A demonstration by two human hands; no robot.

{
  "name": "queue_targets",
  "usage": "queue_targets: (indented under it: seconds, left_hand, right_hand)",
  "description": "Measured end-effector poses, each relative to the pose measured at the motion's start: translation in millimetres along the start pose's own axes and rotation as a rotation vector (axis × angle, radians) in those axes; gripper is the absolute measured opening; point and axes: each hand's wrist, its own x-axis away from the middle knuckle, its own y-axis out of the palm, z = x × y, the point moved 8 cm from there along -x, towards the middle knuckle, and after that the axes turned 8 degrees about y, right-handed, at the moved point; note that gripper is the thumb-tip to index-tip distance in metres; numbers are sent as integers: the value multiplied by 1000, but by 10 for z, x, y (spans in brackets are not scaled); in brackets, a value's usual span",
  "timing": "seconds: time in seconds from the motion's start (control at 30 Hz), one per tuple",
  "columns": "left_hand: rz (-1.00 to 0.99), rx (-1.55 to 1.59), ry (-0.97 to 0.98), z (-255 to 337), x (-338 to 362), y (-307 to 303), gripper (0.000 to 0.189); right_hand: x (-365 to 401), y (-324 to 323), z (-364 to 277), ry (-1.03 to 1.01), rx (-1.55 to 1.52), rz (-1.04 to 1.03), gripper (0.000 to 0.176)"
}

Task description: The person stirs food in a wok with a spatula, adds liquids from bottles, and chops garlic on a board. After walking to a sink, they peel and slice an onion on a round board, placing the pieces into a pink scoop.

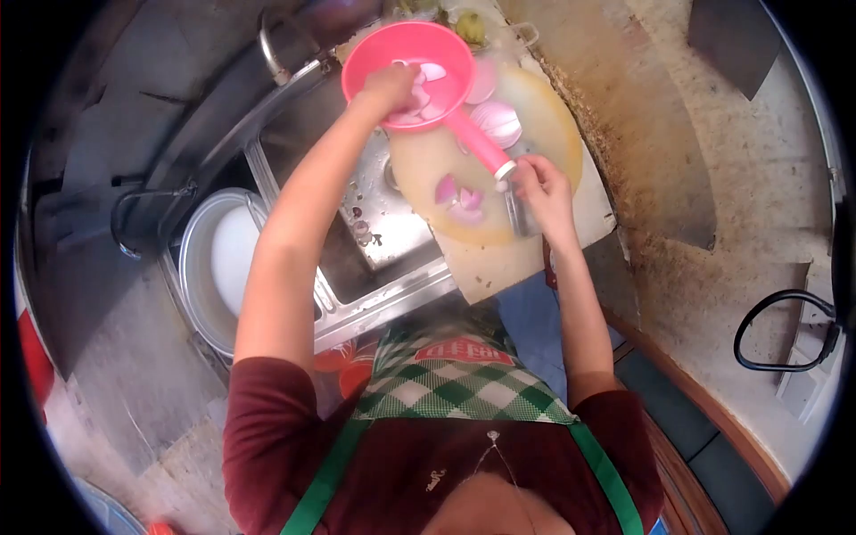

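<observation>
My left hand (392,87) reaches into a pink dipper (406,37), its fingers closed around onion pieces (417,96); the fingertips are partly hidden. More pale pieces lie in the bowl. At the white-tipped end of the dipper's handle is my right hand (544,192), fingers pinched together against it. Beside that hand a knife blade (517,214) rests on the round, yellowish cutting board (557,134). A peeled, halved purple onion (497,123) lies next to the dipper handle. Purple onion skins or pieces (460,200) are on the board nearer to me.
A metal sink (357,290) with wet scraps adjoins the board on the left. Beyond it stands a large metal pot (192,276) with something white inside. A faucet (272,53) rises at the back. A stained wall (660,116) borders the right side, with a black cable loop (740,334).
</observation>
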Motion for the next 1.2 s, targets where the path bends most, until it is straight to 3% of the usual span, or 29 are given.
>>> queue_targets:
  seconds: [0.1, 0.13, 0.23, 0.27, 0.37, 0.4, 0.5, 0.73, 0.83, 0.93, 1.03, 1.2]
  left_hand:
    - [-327, -89, 62, -83, -245, 343, 28]
    - [-374, 278, 31, -134, -290, 356, 28]
    - [-205, 796, -97, -412, -339, 116, 27]
    - [-254, 753, -116, -471, -326, 131, 22]
    - [-323, 260, 108, -258, -222, 118, 23]
    - [-207, 108, 262, -256, -234, 207, 22]
    - [-257, -191, 105, -205, -239, 325, 21]
    - [-209, -119, 97, -177, -178, 313, 14]
    - [-296, 49, -151, -264, -241, 160, 14]
    - [-246, 399, -277, -384, -427, 152, 15]
    - [-99, 219, -22, -195, -593, 297, 19]
    - [-115, 59, -70, -153, -669, 358, 22]
  right_hand:
    - [-31, 73, -128, 48, -82, -27, 20]
    - [-35, 67, -101, 66, -101, -40, 20]
    - [-22, 5, 6, 114, -154, -41, 21]
    - [-18, -27, 40, 129, -169, -32, 21]
    - [-66, -44, 112, 144, -178, -56, 21]
    - [-83, -24, 114, 151, -185, -65, 21]
    - [-92, 35, 134, 167, -188, -82, 21]
    - [-101, 206, 99, 275, -300, -163, 33]
    - [-132, 338, -89, 374, -446, -262, 41]
    - [-140, 509, -204, 441, -500, -404, 43]
    - [-165, 629, -254, 403, -419, -513, 39]
    - [-178, 739, -64, 412, -436, -597, 33]
